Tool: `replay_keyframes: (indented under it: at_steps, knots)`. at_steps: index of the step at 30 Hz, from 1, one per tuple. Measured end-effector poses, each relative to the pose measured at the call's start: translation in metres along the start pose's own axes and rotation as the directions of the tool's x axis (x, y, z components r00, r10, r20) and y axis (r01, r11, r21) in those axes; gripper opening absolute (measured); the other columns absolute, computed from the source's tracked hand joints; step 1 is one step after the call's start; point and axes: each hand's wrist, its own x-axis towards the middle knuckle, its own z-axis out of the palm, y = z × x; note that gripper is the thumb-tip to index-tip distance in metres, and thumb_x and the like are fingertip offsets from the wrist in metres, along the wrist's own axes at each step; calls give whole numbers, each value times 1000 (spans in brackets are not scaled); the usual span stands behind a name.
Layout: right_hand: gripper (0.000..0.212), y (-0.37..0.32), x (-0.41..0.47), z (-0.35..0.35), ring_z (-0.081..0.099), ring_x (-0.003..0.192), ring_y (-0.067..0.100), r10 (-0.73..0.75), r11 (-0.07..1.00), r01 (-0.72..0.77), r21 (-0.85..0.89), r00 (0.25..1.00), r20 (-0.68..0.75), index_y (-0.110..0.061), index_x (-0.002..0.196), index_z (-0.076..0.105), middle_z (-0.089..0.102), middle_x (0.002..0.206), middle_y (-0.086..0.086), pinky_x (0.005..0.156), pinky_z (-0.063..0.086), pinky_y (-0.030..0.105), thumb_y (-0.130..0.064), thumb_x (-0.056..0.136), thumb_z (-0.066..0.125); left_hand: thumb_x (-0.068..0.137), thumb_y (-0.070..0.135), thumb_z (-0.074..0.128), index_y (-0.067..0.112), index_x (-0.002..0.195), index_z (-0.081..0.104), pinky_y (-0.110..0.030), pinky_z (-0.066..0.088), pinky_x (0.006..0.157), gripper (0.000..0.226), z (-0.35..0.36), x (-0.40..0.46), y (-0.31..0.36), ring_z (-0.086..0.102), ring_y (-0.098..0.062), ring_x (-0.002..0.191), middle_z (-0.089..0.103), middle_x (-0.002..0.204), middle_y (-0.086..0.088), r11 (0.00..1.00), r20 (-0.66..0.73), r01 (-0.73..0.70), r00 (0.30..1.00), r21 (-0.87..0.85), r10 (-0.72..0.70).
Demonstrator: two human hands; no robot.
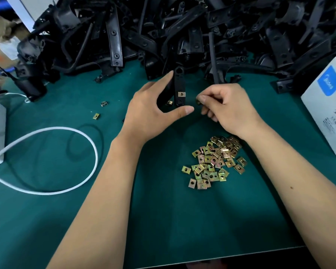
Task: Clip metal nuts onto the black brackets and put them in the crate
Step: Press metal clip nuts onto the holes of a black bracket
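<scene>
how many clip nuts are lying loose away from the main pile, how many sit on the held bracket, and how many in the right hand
Loose nuts on the mat left of the hands: 2
Nuts clipped on the held bracket, facing the camera: 1
Nuts pinched in the right hand: 1
Total: 4
A further nut shows by the left hand, its seat unclear.

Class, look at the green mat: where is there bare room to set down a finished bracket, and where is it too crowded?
Free: the green mat along the near edge below the nut pile, and the patch inside the white cable loop. Crowded: the back, heaped with black brackets, and the middle, where both hands work.
</scene>
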Motion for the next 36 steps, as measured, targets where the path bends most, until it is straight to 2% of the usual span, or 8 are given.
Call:
replay_keyframes:
  at_steps: [7, 13, 18, 21, 23, 27, 32, 36]
  knots:
    - [7, -7, -4, 4, 62, 44, 11, -64, 997, 67, -43, 995, 74, -13, 96, 61, 72, 68, 0, 43, 47, 23, -16, 103, 60, 71, 79, 68, 33, 156, 42, -30, 45, 110, 100, 2, -1, 1, 52, -9, 130, 59, 136, 9, 1000, 17, -19, 1000, 10, 19]
    - [15, 1, 0, 1, 69, 52, 14, 14, 996, -8, -93, 998, 67, -18, 94, 69, 71, 73, -2, 57, 54, 21, -4, 98, 63, 70, 79, 68, 34, 156, 42, -24, 42, 108, 101, 2, -1, 0, 52, -9, 130, 58, 136, 10, 1000, 23, -20, 1000, 6, 20]
    - [3, -1, -1, 4, 65, 51, 12, -3, 1000, 3, -19, 999, 32, -16, 96, 69, 72, 66, -8, 49, 48, 18, -16, 95, 72, 69, 80, 66, 32, 156, 44, -24, 43, 107, 102, 3, -1, 1, 53, -9, 128, 59, 136, 9, 1000, 23, -22, 1000, 17, 21]
    - [19, -4, -3, 1, 63, 55, 6, -114, 987, 118, -111, 993, 45, -18, 89, 66, 69, 61, -6, 58, 47, 19, -27, 85, 83, 70, 80, 66, 28, 155, 45, -31, 45, 110, 102, 3, -1, 2, 53, -10, 132, 60, 138, 6, 999, 8, -34, 999, 13, 34]
    - [21, -10, -5, -2, 62, 59, 4, -133, 979, 159, -131, 973, 187, -21, 83, 69, 70, 66, -5, 63, 47, 21, -32, 80, 86, 70, 79, 67, 27, 155, 45, -34, 45, 111, 102, 3, -1, 3, 53, -11, 132, 60, 139, 5, 1000, -9, -25, 1000, 4, 25]
    - [23, -20, -9, -10, 58, 65, 1, -87, 988, 144, -64, 840, 536, -27, 84, 75, 71, 76, -4, 62, 48, 20, -40, 73, 89, 63, 81, 71, 27, 153, 48, -31, 44, 111, 107, -3, 0, 0, 55, -12, 130, 61, 137, 4, 999, -23, -27, 999, 35, 28]
    - [23, -33, -16, -14, 66, 84, 10, -73, 970, 217, -112, 693, 717, -36, 83, 77, 71, 83, -11, 77, 54, 35, -52, 71, 88, 66, 77, 75, 28, 153, 49, -14, 36, 103, 103, -7, 2, -5, 54, -9, 126, 62, 132, 6, 999, -96, 10, 995, 36, -6]
    - [29, -45, -23, 3, 60, 91, 6, -113, 924, 340, -172, 676, 728, -39, 80, 74, 64, 85, -22, 79, 50, 33, -60, 64, 87, 72, 76, 73, 28, 153, 48, -2, 28, 95, 98, -6, 2, -7, 52, -7, 125, 61, 131, 7, 997, -134, 47, 990, 60, -39]
